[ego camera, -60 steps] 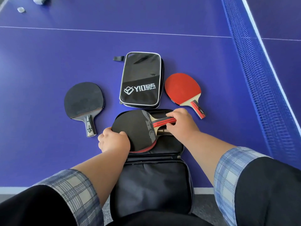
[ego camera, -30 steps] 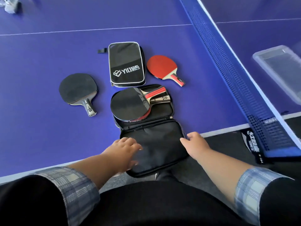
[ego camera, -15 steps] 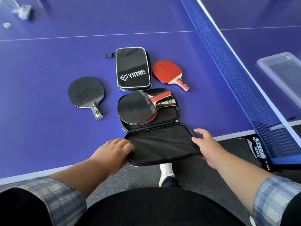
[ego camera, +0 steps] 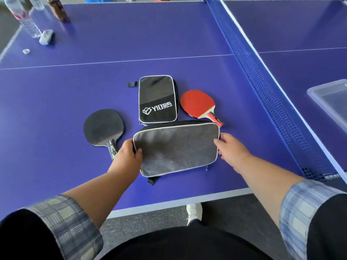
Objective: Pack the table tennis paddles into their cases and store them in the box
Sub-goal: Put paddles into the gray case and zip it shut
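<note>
A grey paddle case (ego camera: 176,149) with white piping lies folded closed on the blue table, hiding the paddles inside it. My left hand (ego camera: 127,156) grips its left edge and my right hand (ego camera: 230,151) holds its right edge. Behind it lies a second case (ego camera: 157,99), black with white lettering, zipped shut. A black paddle (ego camera: 103,127) rests to the left, its handle near my left hand. A red paddle (ego camera: 199,104) lies to the right of the black case. A clear plastic box (ego camera: 330,98) stands at the far right beyond the net.
The blue net (ego camera: 262,87) runs diagonally at the right between the cases and the box. Clear bottles (ego camera: 24,17), a small white object (ego camera: 46,38) and a white cap (ego camera: 26,51) stand at the far left corner. The table's near edge (ego camera: 169,204) is close to my body.
The open case's lid, which hung over the table edge, has been folded up over the two paddles; the case is now closed flat with both hands at its sides.
</note>
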The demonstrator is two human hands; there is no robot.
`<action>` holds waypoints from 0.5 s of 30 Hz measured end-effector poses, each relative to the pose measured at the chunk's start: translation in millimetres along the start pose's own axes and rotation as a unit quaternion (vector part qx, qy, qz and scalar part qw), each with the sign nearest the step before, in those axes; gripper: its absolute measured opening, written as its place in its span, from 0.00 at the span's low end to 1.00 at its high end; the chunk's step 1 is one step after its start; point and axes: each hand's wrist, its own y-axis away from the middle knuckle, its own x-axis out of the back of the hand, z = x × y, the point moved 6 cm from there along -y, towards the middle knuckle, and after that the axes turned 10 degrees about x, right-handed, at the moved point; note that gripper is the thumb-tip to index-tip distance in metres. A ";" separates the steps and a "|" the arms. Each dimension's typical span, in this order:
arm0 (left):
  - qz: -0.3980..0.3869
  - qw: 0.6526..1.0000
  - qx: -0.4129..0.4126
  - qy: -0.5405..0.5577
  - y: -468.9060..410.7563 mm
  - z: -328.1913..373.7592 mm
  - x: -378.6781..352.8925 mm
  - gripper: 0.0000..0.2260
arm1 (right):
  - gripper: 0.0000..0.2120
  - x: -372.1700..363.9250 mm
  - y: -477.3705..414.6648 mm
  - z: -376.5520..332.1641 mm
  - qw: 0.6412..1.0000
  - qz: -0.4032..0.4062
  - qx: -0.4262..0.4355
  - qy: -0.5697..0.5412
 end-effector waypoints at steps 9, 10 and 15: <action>0.052 0.986 0.159 -0.004 -60.6 -6.1 -29.9 0.13 | 0.09 -29.6 -75.9 -0.1 0.995 -0.042 0.033 0.084; 0.052 0.979 0.199 -0.011 -62.8 -9.4 -34.0 0.17 | 0.11 -33.0 -79.2 5.4 0.995 -0.053 0.022 0.083; 0.081 0.963 0.245 -0.084 -60.0 0.1 -44.8 0.24 | 0.18 -37.6 -89.1 19.6 0.997 -0.071 -0.020 0.038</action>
